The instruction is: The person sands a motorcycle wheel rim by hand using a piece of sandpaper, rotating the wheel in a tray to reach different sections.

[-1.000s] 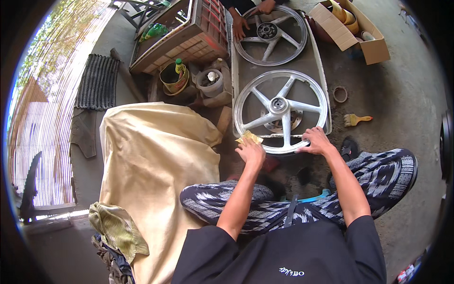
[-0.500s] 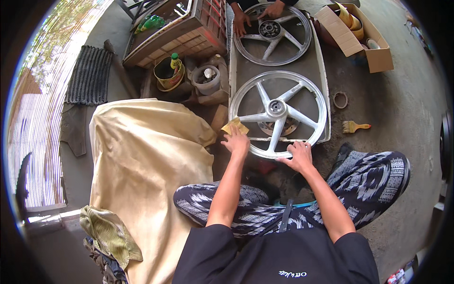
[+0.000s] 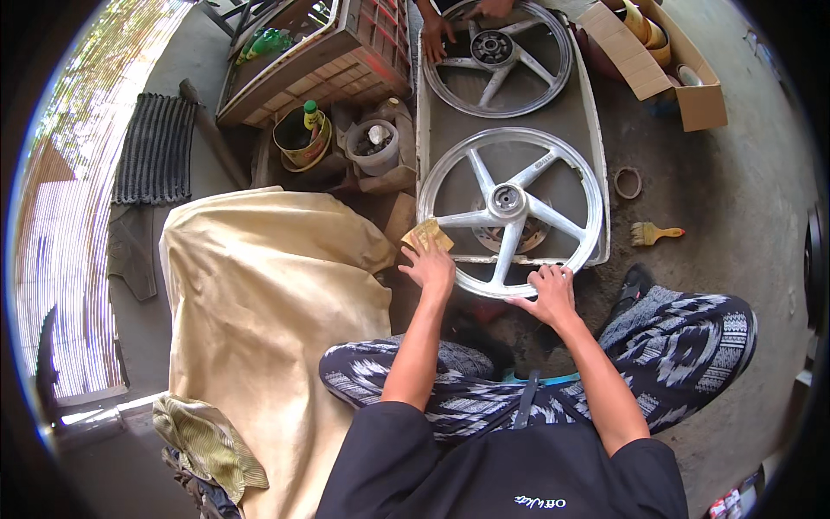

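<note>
Cloth cover: a big cream sheet [image 3: 259, 329] lay draped over something bulky at the person's left, reaching from beside the knees up toward the buckets.
Tray: a long pale metal tray [image 3: 596, 173] lay on the concrete floor in front, holding both wheels.
Near wheel: a silver five-spoke cast wheel [image 3: 510, 208] lay flat in the near end of the tray, hub up, its near rim just in front of the person's knees.
Far wheel: a second grey spoked wheel [image 3: 497, 54] lay at the far end of the tray, with another person's hands [image 3: 437, 39] on its rim.
Crate: a reddish slatted crate [image 3: 328, 52] stood left of the far wheel, two small buckets just below it (one with a green bottle in it).
Box: an open cardboard box [image 3: 666, 60] sat right of the tray.
Left hand: the left hand [image 3: 428, 266] lay fingers spread, pressing a yellowish piece of sandpaper [image 3: 426, 235] flat against the near wheel's left rim.
Right hand: the right hand [image 3: 546, 294] was curled over the near edge of the same rim, gripping it, well apart from the left hand.
Paintbrush: a small brush with an orange handle [image 3: 654, 232] lay on the floor just right of the tray.
</note>
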Motion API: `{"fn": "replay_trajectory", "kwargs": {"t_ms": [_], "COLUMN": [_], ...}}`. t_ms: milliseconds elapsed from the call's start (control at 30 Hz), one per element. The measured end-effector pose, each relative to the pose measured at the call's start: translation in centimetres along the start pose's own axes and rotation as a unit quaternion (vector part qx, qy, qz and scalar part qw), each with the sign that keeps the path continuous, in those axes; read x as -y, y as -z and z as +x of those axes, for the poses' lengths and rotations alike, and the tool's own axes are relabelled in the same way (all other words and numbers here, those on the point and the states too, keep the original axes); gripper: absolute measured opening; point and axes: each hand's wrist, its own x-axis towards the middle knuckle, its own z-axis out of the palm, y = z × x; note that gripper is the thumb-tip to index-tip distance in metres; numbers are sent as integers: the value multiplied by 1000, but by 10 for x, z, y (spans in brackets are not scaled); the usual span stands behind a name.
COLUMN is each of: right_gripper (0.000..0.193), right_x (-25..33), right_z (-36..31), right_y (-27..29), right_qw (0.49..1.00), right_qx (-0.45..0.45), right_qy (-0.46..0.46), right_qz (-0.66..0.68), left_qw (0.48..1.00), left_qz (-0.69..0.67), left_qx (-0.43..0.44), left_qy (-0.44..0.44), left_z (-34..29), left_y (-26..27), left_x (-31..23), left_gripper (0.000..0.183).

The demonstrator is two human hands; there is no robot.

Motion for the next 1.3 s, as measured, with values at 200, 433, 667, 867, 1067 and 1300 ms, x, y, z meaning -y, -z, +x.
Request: {"fn": "replay_trajectory", "kwargs": {"t_ms": [200,433,667,867,1067,1300], "right_gripper": [66,71,70,69,68,70], "right_x": [6,-5,4,-3,7,0], "right_z": [5,-1,4,1,3,0], "right_y": [-1,0,-3,1,1,2], "right_qw": [1000,1000,999,1000,1000,1000], "right_qx": [-8,6,6,4,5,1], "right_qy": [14,-7,8,-8,6,-5], "right_qz": [18,10,31,21,19,5], "left_qw": [998,1000,997,999,998,997], "left_qz": [44,15,28,-18,12,63], "left_qx": [-31,0,-62,-29,-56,-39], "left_qy": [24,19,22,15,26,-18], "left_z": [54,11,58,-2,51,12], "left_y": [5,0,9,0,1,-13], "left_x": [-6,-10,-9,-1,-1,-3], "left_gripper": [58,56,55,54,55,63]}}
